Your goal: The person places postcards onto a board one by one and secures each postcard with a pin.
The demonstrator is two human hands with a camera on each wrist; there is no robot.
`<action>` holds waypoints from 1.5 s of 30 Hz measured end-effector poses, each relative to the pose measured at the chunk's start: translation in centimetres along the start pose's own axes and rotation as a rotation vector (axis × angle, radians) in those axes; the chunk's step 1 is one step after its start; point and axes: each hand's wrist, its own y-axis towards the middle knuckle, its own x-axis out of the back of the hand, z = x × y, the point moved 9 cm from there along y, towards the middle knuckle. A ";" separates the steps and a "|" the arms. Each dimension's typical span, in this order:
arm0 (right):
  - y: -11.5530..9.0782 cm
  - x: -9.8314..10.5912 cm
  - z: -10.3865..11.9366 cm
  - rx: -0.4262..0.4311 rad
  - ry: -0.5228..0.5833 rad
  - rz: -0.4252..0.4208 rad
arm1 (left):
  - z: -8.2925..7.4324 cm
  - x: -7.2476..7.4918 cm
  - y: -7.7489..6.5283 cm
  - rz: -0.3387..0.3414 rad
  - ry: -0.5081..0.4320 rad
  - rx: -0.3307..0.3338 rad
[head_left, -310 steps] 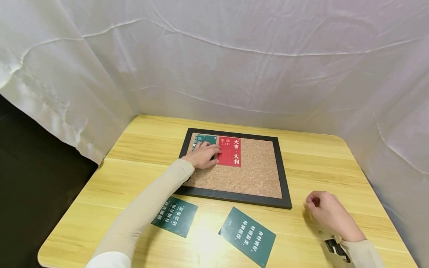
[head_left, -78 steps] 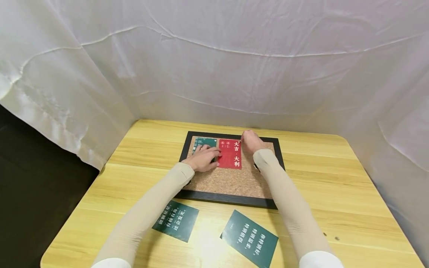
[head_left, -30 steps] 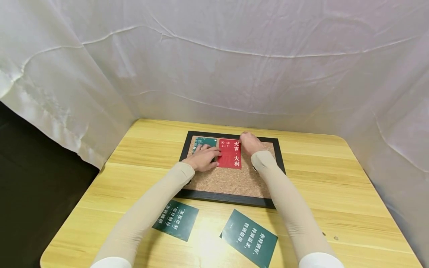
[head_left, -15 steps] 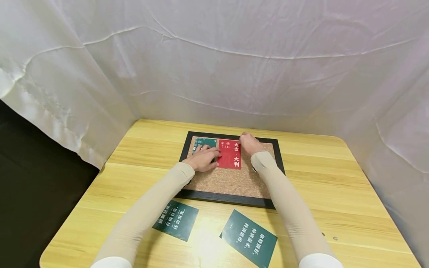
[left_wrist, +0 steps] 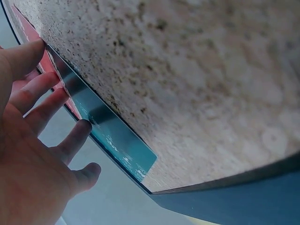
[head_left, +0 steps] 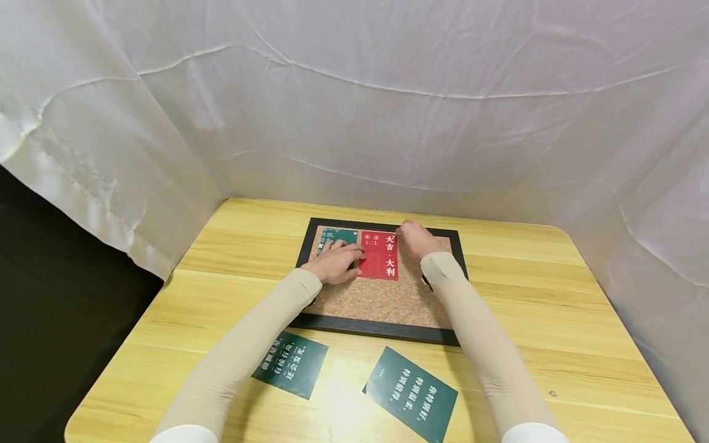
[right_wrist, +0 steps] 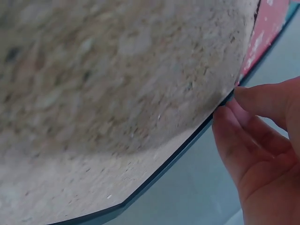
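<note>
A red card (head_left: 378, 266) with white characters lies on a black-framed cork board (head_left: 354, 301), beside a green card (head_left: 344, 235) at the board's upper left. My left hand (head_left: 335, 263) rests across both cards with its fingers spread. In the left wrist view, the left fingertips (left_wrist: 84, 125) touch the cards. My right hand (head_left: 416, 239) is at the red card's upper right corner, where a small dark pin-like dot shows. Over in the right wrist view, the right thumb's tip lies at that corner and the bent fingers are by the frame (right_wrist: 164, 169), with nothing visible between them.
Two more green cards lie in front of the board, one at left (head_left: 296, 364) partly under the left sleeve, the other at the middle (head_left: 414, 394). A small round tack-like piece (head_left: 552, 394) sits on the wooden table (head_left: 554, 307) at right. White curtains surround the back.
Ten seconds ago my right hand was over the table at right; it has since come to the red card's corner. Just now it shifted slightly right, uncovering the corner. The left hand has stayed put.
</note>
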 end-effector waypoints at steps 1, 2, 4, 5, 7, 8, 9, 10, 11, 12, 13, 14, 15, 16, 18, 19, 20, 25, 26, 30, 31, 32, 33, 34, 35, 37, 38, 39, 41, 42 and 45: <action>-0.2 0.2 -0.3 -0.007 0.023 -0.005 | 0.0 0.0 0.0 0.000 0.001 0.001; -0.4 0.4 -0.6 -0.017 0.051 -0.010 | 0.0 0.1 0.0 0.001 0.001 0.001; -0.7 0.7 -1.1 -0.029 0.083 -0.016 | 0.0 0.1 -0.1 0.003 0.002 0.000; -1.0 1.0 -1.4 -0.038 0.097 -0.016 | 0.0 0.1 -0.1 0.003 0.002 0.000; -1.6 1.4 -1.9 -0.046 0.128 -0.018 | 0.0 0.2 -0.1 0.002 0.004 0.000; -1.8 1.6 -2.2 -0.056 0.155 -0.020 | 0.0 0.2 -0.1 0.001 0.005 0.000; -2.2 1.8 -2.5 -0.064 0.181 -0.023 | 0.0 0.2 0.0 0.000 0.007 0.000; -2.6 2.0 -2.9 -0.074 0.211 -0.029 | 0.1 0.2 0.0 0.000 0.007 0.001; -2.9 2.2 -3.3 -0.086 0.237 -0.034 | 0.1 0.1 0.0 -0.001 0.008 0.002; -3.3 2.3 -3.7 -0.092 0.258 -0.039 | 0.1 0.1 0.0 -0.001 0.009 0.003; -3.6 2.5 -4.1 -0.105 0.277 -0.046 | 0.1 0.1 0.0 -0.001 0.010 0.004; -4.0 2.6 -4.5 -0.115 0.289 -0.053 | 0.1 0.1 0.0 -0.001 0.010 0.005; -4.3 2.7 -5.0 -0.124 0.297 -0.056 | 0.2 0.1 0.0 -0.001 0.010 0.006; -4.7 2.9 -5.4 -0.133 0.300 -0.059 | 0.2 0.1 0.0 -0.001 0.010 0.007; -5.5 3.2 -6.2 -0.145 0.298 -0.081 | 0.2 0.1 0.0 0.000 0.012 0.009; -5.9 3.4 -6.6 -0.149 0.295 -0.092 | 0.2 0.1 0.0 -0.001 0.012 0.008; -6.3 3.6 -7.0 -0.151 0.295 -0.098 | 0.2 0.1 0.0 -0.001 0.012 0.009; -8.4 3.6 -8.5 -0.156 0.298 -0.098 | 0.2 0.2 0.0 0.002 0.009 0.011; -8.8 3.5 -8.8 -0.167 0.304 -0.085 | 0.2 0.1 0.0 0.002 0.008 0.011; -10.6 3.2 -9.9 -0.213 0.298 -0.040 | 0.1 0.1 -0.1 0.005 0.005 0.009; -11.0 3.2 -10.1 -0.225 0.298 -0.027 | 0.1 0.2 -0.1 0.005 0.005 0.009; -11.4 3.1 -10.2 -0.238 0.306 -0.012 | 0.1 0.2 -0.1 0.004 0.003 0.009; -11.8 3.1 -10.4 -0.244 0.308 -0.002 | 0.1 0.2 -0.1 0.004 0.003 0.009; -12.1 3.0 -10.5 -0.251 0.314 0.011 | 0.1 0.3 -0.1 0.002 0.004 0.009; -12.4 2.9 -10.6 -0.256 0.322 0.022 | 0.1 0.3 -0.1 0.001 0.005 0.011; -12.9 2.7 -10.7 -0.259 0.332 0.037 | 0.2 0.3 -0.1 0.000 0.008 0.014; -13.1 2.6 -10.8 -0.264 0.343 0.042 | 0.2 0.3 -0.1 0.000 0.009 0.013; -13.3 2.4 -10.9 -0.270 0.355 0.050 | 0.2 0.3 0.0 0.001 0.011 0.013; -13.6 1.9 -11.2 -0.277 0.391 0.058 | 0.2 0.3 0.0 0.004 0.012 0.014; -13.7 1.6 -11.3 -0.279 0.416 0.061 | 0.2 0.2 0.0 0.006 0.011 0.012; -14.1 0.8 -11.5 -0.293 0.495 0.074 | 0.1 0.2 0.0 0.009 0.012 0.008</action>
